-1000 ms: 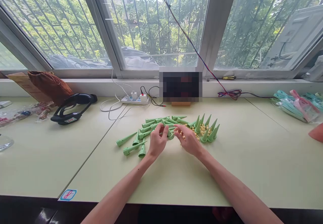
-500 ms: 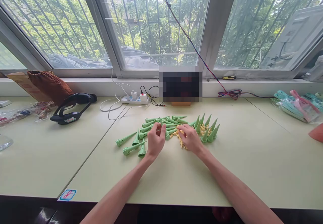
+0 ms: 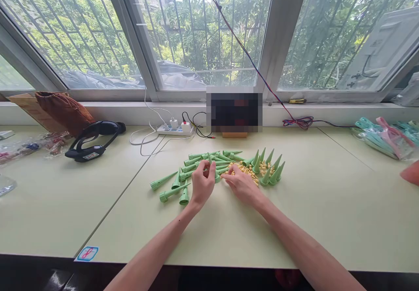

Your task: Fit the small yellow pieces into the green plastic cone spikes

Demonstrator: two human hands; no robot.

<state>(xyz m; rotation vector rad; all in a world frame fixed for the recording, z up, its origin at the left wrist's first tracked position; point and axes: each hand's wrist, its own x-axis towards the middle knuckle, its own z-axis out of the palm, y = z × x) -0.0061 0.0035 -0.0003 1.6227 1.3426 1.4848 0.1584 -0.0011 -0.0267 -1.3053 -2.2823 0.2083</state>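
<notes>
A heap of green plastic spikes (image 3: 188, 168) lies on the pale green table (image 3: 209, 225) in front of me. Several green cones (image 3: 270, 168) stand upright to the right, around a small pile of little yellow pieces (image 3: 246, 170). My left hand (image 3: 202, 185) is closed in a pinch around a green spike at the heap's right edge. My right hand (image 3: 241, 185) rests just beside it, fingers pinched together at the near edge of the yellow pieces; what they hold is too small to make out.
A black headset (image 3: 93, 140) and brown bag (image 3: 63, 109) lie at the left. A white power strip (image 3: 173, 129) with cables sits by the window sill. Bagged pastel items (image 3: 386, 138) lie far right, near another person's fingertip (image 3: 411, 173).
My right hand went onto the yellow pieces, then drew back left toward the left hand. My left hand turned slightly while keeping its green spike.
</notes>
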